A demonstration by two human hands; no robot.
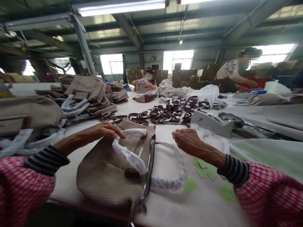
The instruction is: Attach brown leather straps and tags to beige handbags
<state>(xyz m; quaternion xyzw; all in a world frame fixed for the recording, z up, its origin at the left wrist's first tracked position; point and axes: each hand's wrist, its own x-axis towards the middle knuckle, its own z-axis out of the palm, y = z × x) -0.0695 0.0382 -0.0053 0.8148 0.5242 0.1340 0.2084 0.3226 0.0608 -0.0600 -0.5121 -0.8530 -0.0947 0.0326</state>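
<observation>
A taupe ribbed handbag [106, 170] lies on its side in front of me, its zipper [147, 173] running along the right edge. White wrapping covers the upper handle [130, 156] and the other handle [169, 183], which lies on the table to the right. My left hand [109, 130] is bent over the bag's far end, fingers closed at the upper handle; the thumb is hidden. To the right of the bag, my right hand [187, 140] hovers with its fingers curled together. Whatever those fingers may hold does not show.
Brown straps [170, 112] are heaped beyond the bag. A tape dispenser [213, 123] stands behind my right hand, and green paper slips [205, 168] lie below it. More handbags [87, 88] are piled at left. Co-workers [148, 82] are across the table and at right.
</observation>
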